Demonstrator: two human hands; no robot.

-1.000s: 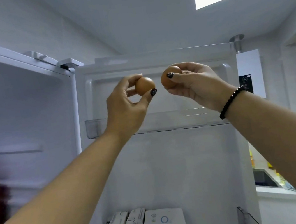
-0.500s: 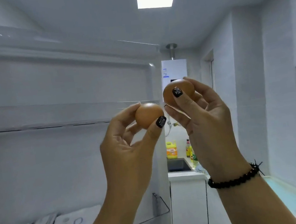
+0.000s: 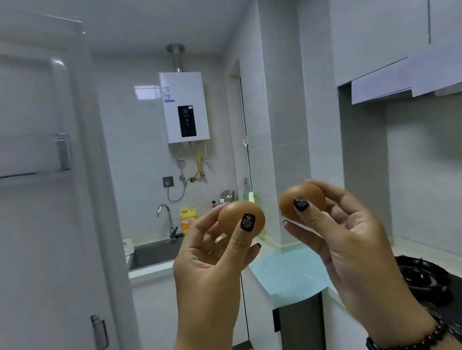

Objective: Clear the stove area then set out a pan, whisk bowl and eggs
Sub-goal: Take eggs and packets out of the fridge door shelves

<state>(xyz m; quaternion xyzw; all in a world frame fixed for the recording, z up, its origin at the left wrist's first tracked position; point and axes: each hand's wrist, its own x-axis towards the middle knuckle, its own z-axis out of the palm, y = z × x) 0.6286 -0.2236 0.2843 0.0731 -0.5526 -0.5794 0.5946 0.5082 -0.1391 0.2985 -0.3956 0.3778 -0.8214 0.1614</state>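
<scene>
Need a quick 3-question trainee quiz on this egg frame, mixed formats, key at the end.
1. True or false: the left hand and the right hand each hold one egg.
2. Which lies at the lower right of the view? A) sink B) stove C) fridge door
3. Fill in: the yellow bottle stands beside the ____.

Key:
1. True. The left egg and the right egg are each pinched between thumb and fingers, and the two eggs are apart.
2. B. The stove is there; the sink is further back and the fridge door is on the left.
3. Tap.
</scene>
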